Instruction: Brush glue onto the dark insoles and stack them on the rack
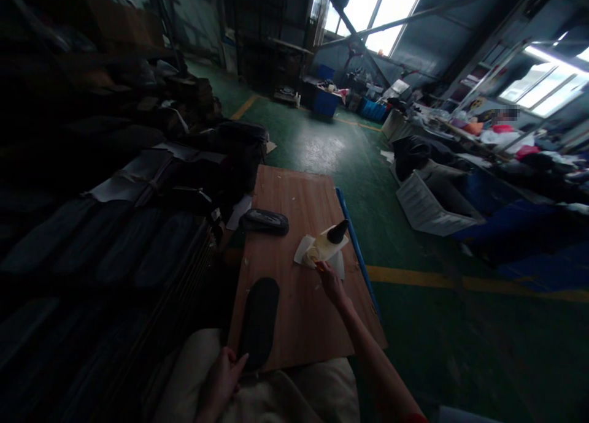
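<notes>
A wooden board (294, 208) lies across my lap. On its near end lies a long black shoe sole (259, 319), and my left hand (225, 374) pinches its near tip with thumb and fingers. My right hand (327, 274) reaches out to a glue bottle (329, 242) with a dark cone-shaped nozzle. The bottle lies on a white paper (338, 260) near the board's right edge. The fingers are closed at the base of the bottle around a small yellowish thing that I cannot name. A second black sole (264, 221) rests at the board's far left.
Stacks of dark sole material (138, 227) fill the left side beside the board. A blue rail (356, 251) runs along the board's right edge. Green floor with a yellow line (460, 282) lies to the right. A white crate (426, 208) and cluttered benches stand farther right.
</notes>
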The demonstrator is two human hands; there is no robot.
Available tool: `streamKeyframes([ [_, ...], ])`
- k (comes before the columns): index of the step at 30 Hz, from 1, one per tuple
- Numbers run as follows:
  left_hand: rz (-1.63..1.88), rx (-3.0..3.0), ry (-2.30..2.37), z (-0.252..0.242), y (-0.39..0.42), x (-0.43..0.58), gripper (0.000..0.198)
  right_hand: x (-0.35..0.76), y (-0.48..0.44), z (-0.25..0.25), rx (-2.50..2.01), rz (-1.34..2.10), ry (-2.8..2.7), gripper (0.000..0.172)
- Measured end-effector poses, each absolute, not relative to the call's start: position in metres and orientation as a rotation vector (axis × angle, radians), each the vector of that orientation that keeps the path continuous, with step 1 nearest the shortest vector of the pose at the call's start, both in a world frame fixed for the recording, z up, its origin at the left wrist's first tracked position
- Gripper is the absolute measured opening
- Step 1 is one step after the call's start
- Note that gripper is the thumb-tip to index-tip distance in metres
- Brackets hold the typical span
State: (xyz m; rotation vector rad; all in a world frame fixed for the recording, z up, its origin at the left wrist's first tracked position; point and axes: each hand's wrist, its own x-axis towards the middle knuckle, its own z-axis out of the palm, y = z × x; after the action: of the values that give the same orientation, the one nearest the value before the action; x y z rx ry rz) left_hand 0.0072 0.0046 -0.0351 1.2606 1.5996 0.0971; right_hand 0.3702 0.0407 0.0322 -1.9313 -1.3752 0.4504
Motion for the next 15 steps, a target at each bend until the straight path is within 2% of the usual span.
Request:
streamKeyframes([
  [6, 0.003, 1.306, 1.596, -0.022, 0.006, 0.012, 0.023, 0.365, 0.026, 0.040, -1.916, 0.383, -1.214, 0.029],
  [15, -0.044, 1.310, 1.530, -0.039, 0.005, 0.006, 0.028, 0.350, 0.051, 0.014, -1.503, 0.474, -0.296, 0.047],
])
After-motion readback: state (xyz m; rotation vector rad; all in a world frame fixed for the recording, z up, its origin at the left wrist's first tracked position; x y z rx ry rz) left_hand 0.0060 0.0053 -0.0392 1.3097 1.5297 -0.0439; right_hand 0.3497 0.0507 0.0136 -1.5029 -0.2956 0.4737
